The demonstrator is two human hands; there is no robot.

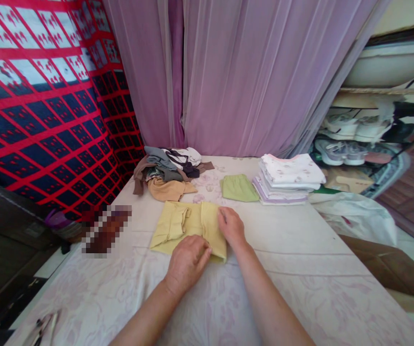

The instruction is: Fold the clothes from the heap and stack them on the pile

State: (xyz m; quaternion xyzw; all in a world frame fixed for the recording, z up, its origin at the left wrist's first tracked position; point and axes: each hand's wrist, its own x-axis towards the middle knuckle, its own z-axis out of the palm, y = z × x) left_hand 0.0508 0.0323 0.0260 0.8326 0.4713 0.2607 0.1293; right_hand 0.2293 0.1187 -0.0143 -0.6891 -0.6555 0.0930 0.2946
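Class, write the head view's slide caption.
Left hand and right hand at a yellow garment; clothes heap and folded stack beyond.

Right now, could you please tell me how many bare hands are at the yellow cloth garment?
2: the left hand over the near edge of the yellow cloth garment, the right hand at its right edge.

I have a plain yellow garment [195, 222] lying flat in front of me on pale patterned cloth [286, 288], partly folded. A narrow, creased section lies across its left half; a flap covers the right, where my right grip [230, 226] touches its edge.
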